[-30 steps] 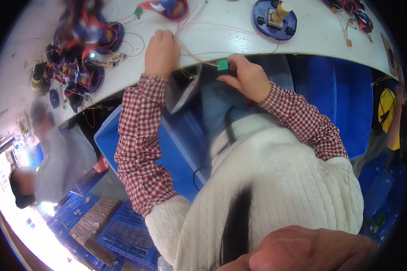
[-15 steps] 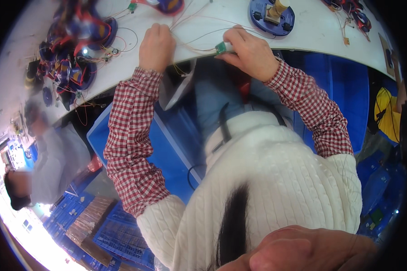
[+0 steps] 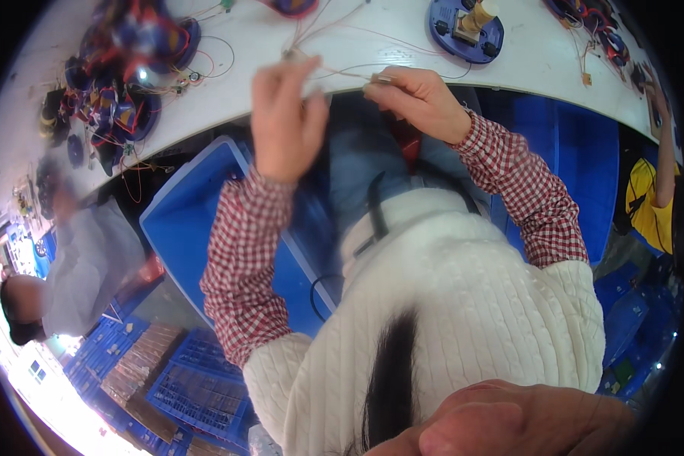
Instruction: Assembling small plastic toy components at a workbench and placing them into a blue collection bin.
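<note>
In the head view, the right hand (image 3: 425, 102) pinches a small part (image 3: 382, 78) at the worktop's (image 3: 213, 99) near edge; wires (image 3: 349, 73) lead leftward from it. The left hand (image 3: 285, 125) is blurred; I cannot tell its grip. Wire handling seems in hand, calling for a steady pinch.

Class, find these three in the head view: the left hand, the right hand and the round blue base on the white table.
Left hand (image 3: 283, 131): head view, back of the hand.
Right hand (image 3: 429, 105): head view, back of the hand.
Round blue base (image 3: 463, 50): head view, its flat face.
</note>
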The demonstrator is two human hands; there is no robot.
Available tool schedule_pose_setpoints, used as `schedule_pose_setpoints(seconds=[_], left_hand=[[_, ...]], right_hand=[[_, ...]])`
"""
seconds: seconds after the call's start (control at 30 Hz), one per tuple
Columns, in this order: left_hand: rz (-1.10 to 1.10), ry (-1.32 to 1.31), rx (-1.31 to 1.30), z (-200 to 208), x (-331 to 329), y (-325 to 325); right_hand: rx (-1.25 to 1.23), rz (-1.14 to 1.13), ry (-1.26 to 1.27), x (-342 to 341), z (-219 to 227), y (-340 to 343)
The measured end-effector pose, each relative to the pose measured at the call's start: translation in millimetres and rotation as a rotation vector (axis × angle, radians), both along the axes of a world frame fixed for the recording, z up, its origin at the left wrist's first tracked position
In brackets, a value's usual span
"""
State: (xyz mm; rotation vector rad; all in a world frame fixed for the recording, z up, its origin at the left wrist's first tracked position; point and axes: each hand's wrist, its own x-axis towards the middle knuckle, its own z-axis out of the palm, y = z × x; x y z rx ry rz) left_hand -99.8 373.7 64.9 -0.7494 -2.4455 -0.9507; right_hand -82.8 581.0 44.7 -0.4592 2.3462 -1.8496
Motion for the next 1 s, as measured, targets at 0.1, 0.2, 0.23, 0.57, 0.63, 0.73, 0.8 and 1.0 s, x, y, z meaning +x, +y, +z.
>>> schedule_pose_setpoints(seconds=[0.1, 0.2, 0.23, 0.57, 0.63, 0.73, 0.8, 1.0], left_hand=[[-0.069, -0.188, 0.102, 0, 17, 12], [-0.155, -0.264, 0.129, -4, 16, 20], [-0.157, -0.263, 0.126, -4, 16, 22], [-0.2, -0.288, 0.116, -11, 13, 25], [-0.248, -0.279, 0.108, -14, -6, 15], [0.004, 0.128, 0.03, -27, -41, -6], [0.057, 0.109, -0.113, -33, -55, -16], [0.16, 0.148, -0.419, -45, -77, -16]], right_hand=[[-0.087, 0.034, -0.113, 5, -1, -5], [-0.099, 0.073, 0.029, 8, -10, -10], [-0.102, 0.071, 0.031, 8, -11, -10], [-0.155, 0.059, -0.061, 11, -8, -8], [-0.113, 0.042, -0.07, 8, -5, -1], [-0.075, 0.028, -0.075, 6, -2, 0], [-0.071, 0.033, -0.06, 6, 2, -2], [-0.091, 0.028, -0.038, 6, 5, -5]])
